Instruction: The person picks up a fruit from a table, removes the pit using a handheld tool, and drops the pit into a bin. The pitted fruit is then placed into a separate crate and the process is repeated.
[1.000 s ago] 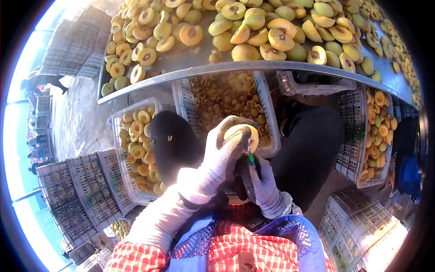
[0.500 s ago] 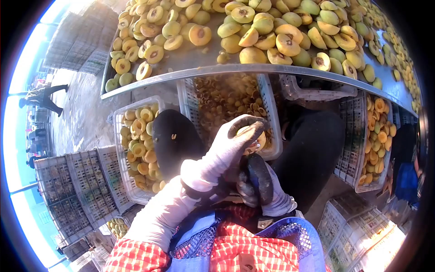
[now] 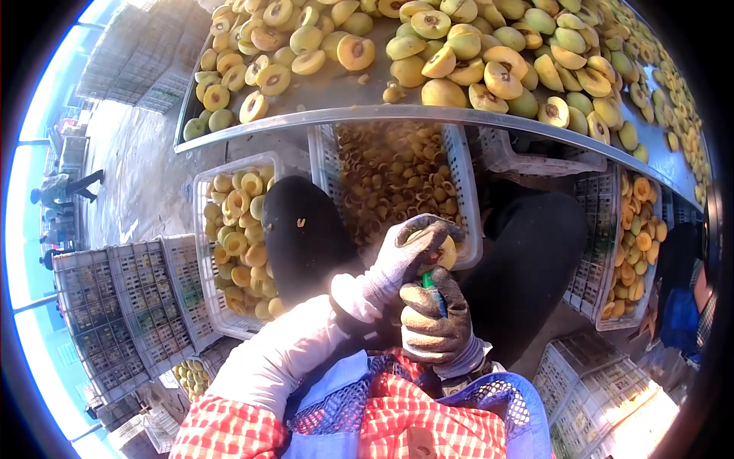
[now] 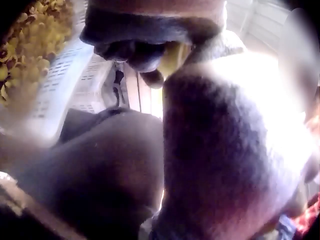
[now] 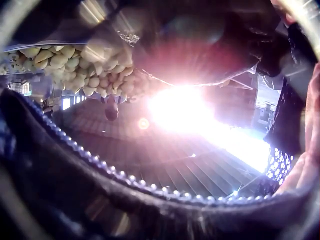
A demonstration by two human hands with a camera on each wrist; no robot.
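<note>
In the head view my gloved left hand (image 3: 401, 249) holds a halved yellow fruit (image 3: 446, 252), like a peach or plum, its cut side partly covered by the fingers. Just below it, my gloved right hand (image 3: 440, 325) has its fingers curled round a small tool with a green and blue handle (image 3: 429, 281). The tool's upper end points up at the fruit, and its tip is hidden there. In the left wrist view, dark glove fingers (image 4: 145, 56) show beside a sliver of yellow fruit (image 4: 172, 59). Glare fills much of the right wrist view.
Fruit halves (image 3: 451, 69) lie heaped on a metal-edged table (image 3: 367, 116) ahead. Between the knees stands a crate (image 3: 468, 191) of fruit scraps. Crates of halves stand at left (image 3: 205, 252) and right (image 3: 600, 252). Stacked crates (image 3: 130, 314) rise at far left.
My right hand has turned, now showing its curled fingers and the tool handle below the fruit. The left hand still holds the fruit and has shifted slightly right and down.
</note>
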